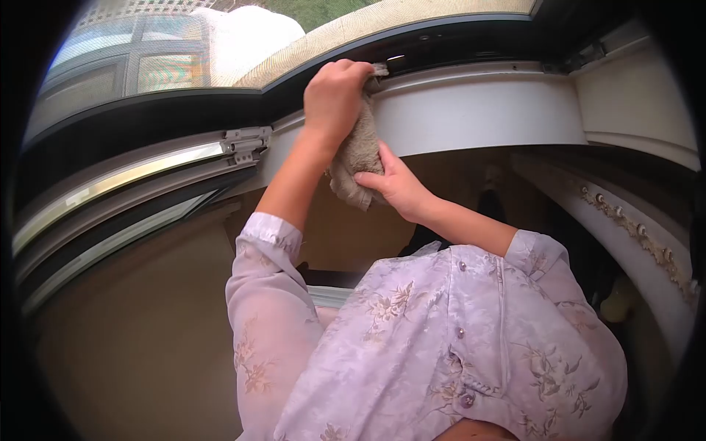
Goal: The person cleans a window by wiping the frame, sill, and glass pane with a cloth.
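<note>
A greyish-beige cloth (360, 151) hangs between my two hands, over the inner edge of a white windowsill (478, 117). My left hand (334, 95) is closed around the cloth's upper end and presses it against the window frame (456, 53). A small tip of cloth sticks out past its fingers. Lower down, my right hand (397, 185) grips the cloth's loose part, thumb on top and fingers partly hidden behind it. The cloth's bottom end droops below the sill.
An opened window sash (118, 191) with a metal hinge (246, 145) stands at the left. Outside the screen (147, 55) are a bright white object (254, 40) and a tan ledge (353, 33). At the right runs a pale curved panel (618, 213) with several round knobs.
</note>
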`<state>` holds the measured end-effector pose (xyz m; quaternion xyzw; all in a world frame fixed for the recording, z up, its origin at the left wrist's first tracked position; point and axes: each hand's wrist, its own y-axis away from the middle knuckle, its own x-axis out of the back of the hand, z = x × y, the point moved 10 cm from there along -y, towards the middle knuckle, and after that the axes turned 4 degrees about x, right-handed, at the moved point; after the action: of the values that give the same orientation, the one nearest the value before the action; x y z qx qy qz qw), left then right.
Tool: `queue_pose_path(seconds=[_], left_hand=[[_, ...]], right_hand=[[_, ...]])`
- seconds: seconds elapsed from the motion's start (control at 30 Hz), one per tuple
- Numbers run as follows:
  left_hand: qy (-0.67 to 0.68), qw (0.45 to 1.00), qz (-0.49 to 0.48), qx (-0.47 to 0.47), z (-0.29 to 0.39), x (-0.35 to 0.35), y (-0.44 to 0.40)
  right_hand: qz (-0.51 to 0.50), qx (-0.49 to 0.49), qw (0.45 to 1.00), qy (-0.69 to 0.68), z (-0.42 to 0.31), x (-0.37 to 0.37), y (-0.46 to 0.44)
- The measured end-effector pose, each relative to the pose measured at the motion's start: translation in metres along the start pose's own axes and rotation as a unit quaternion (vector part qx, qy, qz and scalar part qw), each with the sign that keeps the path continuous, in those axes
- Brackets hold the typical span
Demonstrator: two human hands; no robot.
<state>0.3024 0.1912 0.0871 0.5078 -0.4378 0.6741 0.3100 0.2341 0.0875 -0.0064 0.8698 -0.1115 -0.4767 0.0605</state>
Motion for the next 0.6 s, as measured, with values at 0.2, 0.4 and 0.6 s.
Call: queue_pose_path(seconds=[0.2, 0.4, 0.6], left_hand=[[0.127, 0.952, 0.147, 0.234, -0.081, 0.065, 0.051], [-0.190, 0.962, -0.016, 0.196, -0.132, 0.011, 0.071], [-0.127, 0.964, 0.011, 0.235, -0.124, -0.002, 0.076]], right_hand=[[-0.052, -0.037, 0.997, 0.044, 0.030, -0.019, -0.009], [-0.094, -0.102, 0.990, -0.001, 0.075, -0.037, -0.047], [-0.014, -0.119, 0.993, -0.004, 0.077, -0.015, -0.034]])
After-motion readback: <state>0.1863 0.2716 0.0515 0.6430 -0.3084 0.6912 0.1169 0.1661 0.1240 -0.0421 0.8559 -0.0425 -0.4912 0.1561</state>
